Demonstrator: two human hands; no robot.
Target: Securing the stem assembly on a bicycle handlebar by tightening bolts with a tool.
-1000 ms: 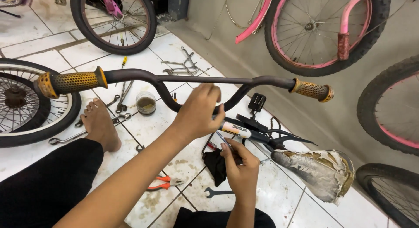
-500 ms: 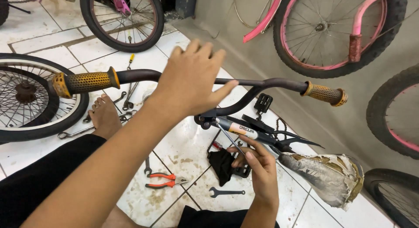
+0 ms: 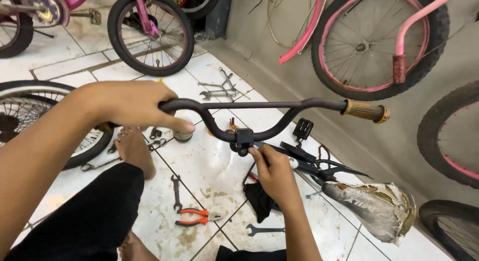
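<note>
Head view, left hand (image 3: 132, 105) hiding handlebar (image 3: 259, 111) grip

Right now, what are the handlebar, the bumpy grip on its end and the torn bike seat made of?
The handlebar looks like metal tube with dull dark paint: thin, bent and matt. The grip seems to be rubber or soft plastic, tan with a dotted texture. The seat looks like a vinyl or leather-like cover, cracked and peeling, with paler material beneath; which exactly is hard to tell.
</note>
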